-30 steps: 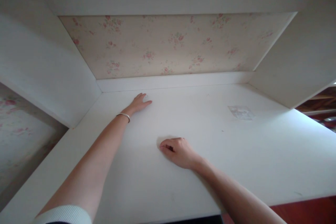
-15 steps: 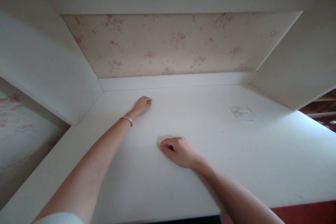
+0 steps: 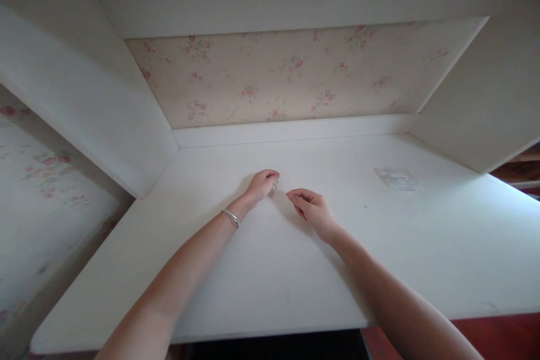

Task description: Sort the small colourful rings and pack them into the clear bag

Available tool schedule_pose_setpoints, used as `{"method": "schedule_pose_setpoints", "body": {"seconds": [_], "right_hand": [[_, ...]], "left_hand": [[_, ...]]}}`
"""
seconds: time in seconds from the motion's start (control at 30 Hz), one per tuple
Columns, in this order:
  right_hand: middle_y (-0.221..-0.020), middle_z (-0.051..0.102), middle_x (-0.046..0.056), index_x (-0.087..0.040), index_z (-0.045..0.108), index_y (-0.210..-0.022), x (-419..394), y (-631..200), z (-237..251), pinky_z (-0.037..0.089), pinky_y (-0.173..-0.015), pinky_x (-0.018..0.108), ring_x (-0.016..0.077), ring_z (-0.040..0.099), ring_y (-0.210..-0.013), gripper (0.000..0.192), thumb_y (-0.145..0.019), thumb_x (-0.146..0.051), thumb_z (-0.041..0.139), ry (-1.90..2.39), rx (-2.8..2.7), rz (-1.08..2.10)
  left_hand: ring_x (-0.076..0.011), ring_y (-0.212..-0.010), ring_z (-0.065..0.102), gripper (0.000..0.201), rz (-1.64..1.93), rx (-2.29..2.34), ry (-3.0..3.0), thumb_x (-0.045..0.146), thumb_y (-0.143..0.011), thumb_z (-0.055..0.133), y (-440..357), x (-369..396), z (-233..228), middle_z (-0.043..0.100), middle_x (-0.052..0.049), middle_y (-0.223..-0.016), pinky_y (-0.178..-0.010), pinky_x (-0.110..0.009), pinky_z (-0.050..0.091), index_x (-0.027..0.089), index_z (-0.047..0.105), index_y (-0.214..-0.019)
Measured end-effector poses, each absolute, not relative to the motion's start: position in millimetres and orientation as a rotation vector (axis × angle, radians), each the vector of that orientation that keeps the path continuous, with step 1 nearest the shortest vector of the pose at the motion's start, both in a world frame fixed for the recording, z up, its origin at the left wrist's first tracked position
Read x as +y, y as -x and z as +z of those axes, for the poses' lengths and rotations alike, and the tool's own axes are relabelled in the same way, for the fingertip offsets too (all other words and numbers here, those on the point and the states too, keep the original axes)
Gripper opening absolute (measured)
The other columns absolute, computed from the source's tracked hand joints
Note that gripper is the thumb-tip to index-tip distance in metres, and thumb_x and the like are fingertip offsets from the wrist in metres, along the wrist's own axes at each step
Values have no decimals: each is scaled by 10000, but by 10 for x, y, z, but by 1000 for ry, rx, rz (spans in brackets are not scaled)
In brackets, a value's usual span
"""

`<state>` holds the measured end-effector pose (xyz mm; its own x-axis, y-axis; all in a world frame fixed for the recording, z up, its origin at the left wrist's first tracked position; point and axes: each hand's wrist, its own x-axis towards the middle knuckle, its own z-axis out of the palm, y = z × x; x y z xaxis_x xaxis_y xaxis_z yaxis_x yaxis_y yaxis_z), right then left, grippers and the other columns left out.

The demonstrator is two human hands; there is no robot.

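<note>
My left hand [image 3: 259,184] is closed in a pinch above the white desktop [image 3: 253,281]. From its fingertips hangs a small thin looped item [image 3: 274,187], silvery or clear, too small to name for sure. A silver bangle [image 3: 230,217] circles the left wrist. Just to the right, my right hand [image 3: 313,209] has thumb and forefinger pressed together, pointing at the looped item with a short gap between. Whether anything is between those fingertips is too small to make out.
A clear plastic bag [image 3: 396,179] lies flat on the desktop at the right. White side panels [image 3: 88,84] and a back ledge [image 3: 295,130] enclose the surface, with floral wallpaper [image 3: 291,79] behind. A tiny dark speck [image 3: 365,206] is near the bag.
My left hand has moved right and a little nearer, and the looped item now shows at its fingers. My right hand has moved up and right, so the two hands are closer together.
</note>
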<state>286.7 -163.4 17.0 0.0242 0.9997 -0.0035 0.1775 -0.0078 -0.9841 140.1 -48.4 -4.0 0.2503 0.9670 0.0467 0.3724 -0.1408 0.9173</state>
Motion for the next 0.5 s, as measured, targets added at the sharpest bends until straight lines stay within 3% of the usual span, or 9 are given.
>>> {"method": "schedule_pose_setpoints", "body": {"seconds": [0.13, 0.27, 0.5], "right_hand": [[-561, 462, -27, -156, 645, -920, -1533, -3100, 141, 296, -473, 228, 101, 400, -498, 364, -795, -466, 499, 1480, -1260, 893], [-719, 598, 13, -214, 654, -960, -1538, -3227, 87, 359, -623, 255, 138, 521, -652, 305, -845, -403, 445, 1741, -1655, 467], [-1023, 598, 70, -280, 541, -1221, -1662, -3064, 157, 325, -833, 306, 197, 524, -965, 398, -867, -442, 463, 1771, -2127, 249]], "left_hand": [[-162, -888, 619, 232, 963, 1127, -1350, 322, -778, 501, -1713, -539, -29, 671, -91, -989, -771, -287, 471, 169, 637, -888], [-153, -955, 610, 201, 1035, 1006, -1256, 285, -780, 491, -1866, -587, 0, 660, -92, -1026, -829, -279, 465, 170, 626, -876], [-167, -917, 602, 191, 870, 1246, -1880, 271, -779, 509, -1372, -779, 245, 681, -39, -960, -851, -281, 448, 206, 669, -859]]}}
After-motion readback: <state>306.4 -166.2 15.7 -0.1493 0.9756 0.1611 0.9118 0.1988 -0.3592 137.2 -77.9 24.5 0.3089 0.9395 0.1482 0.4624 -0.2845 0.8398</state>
